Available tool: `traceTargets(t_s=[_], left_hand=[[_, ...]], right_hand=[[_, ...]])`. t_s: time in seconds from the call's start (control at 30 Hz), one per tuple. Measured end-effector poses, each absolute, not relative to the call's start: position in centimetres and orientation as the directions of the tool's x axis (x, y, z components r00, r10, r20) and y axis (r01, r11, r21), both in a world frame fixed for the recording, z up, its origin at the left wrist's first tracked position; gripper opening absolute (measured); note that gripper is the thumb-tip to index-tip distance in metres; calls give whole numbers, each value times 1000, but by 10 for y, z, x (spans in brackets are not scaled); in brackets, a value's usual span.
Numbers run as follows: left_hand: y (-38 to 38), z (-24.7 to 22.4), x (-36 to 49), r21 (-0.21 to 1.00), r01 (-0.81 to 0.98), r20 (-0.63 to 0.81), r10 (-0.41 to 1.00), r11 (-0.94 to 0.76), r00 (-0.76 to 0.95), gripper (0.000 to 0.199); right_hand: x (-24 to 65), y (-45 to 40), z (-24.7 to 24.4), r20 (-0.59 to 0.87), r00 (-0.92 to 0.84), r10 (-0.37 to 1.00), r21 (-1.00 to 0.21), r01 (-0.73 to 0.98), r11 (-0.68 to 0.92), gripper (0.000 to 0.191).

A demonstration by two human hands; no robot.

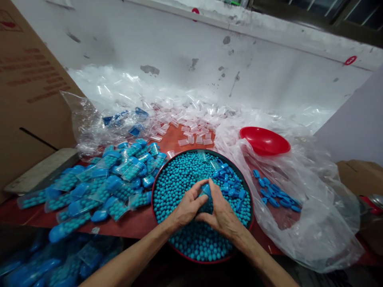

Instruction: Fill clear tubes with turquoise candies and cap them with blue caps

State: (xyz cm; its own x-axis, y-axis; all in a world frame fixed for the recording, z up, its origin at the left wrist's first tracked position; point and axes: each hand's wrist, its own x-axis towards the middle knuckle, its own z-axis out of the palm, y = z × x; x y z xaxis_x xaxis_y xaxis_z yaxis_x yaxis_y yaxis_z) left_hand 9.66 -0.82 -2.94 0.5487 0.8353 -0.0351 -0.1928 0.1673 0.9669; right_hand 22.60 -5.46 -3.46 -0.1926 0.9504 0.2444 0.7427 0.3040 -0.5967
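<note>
Person, two bare forearms: left hand and right hand, both near the round tray; no sleeves, gloves, rings or watch visible

red bowl on plastic sheet | cardboard box far left | empty clear cases behind

Packing workshop, heaped filled bead cases, cartons
</note>
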Motion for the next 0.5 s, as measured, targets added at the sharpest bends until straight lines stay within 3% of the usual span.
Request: traceTargets(t_s=[0.33, 0.5], left_hand=[[-20, -25, 105, 978, -83, -125, 858, 190, 498, 21], [-25, -29, 94, 996, 4, -75, 863, 84, 499, 16]], right_hand=[[216, -58, -32, 321, -168, 932, -446, 841, 305, 81], [214, -70, -28, 138, -244, 960, -497, 821, 280, 83]])
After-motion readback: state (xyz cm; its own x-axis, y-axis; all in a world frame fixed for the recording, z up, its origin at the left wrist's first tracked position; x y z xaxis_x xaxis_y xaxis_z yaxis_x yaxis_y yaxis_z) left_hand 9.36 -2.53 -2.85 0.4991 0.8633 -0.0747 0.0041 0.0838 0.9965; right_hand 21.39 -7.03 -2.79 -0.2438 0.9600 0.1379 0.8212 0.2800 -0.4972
